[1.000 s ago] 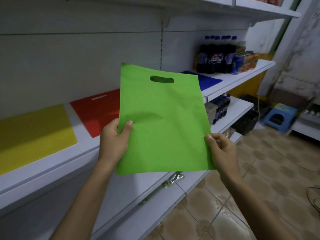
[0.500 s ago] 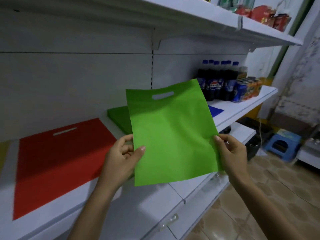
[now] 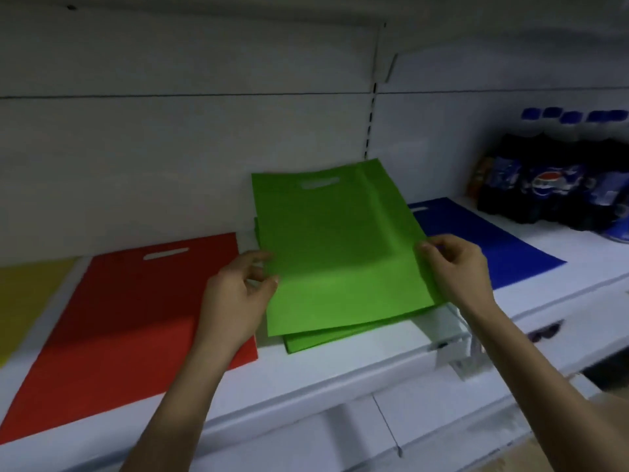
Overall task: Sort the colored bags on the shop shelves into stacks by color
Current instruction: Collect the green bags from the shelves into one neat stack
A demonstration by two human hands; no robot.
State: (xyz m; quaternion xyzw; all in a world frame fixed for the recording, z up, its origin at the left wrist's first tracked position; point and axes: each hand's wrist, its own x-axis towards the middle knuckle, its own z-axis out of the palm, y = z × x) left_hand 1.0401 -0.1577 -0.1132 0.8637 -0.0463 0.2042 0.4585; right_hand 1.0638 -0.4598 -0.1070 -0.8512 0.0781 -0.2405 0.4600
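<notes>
A bright green bag (image 3: 337, 253) with a cut-out handle lies tilted over a green stack (image 3: 326, 340) on the white shelf (image 3: 306, 373). My left hand (image 3: 235, 301) pinches its left edge. My right hand (image 3: 452, 264) pinches its right edge. Left of the green stack lies a red bag (image 3: 129, 321), and a yellow bag (image 3: 23, 294) shows at the far left. A blue bag (image 3: 483, 243) lies flat to the right of the green stack.
Dark cola bottles (image 3: 558, 178) with blue caps stand at the shelf's right end. The white back panel (image 3: 170, 148) rises behind the bags. A lower shelf edge (image 3: 442, 434) juts out below.
Both hands have carried the green bag forward and down from mid-air onto the green stack. The view has shifted closer to the shelf.
</notes>
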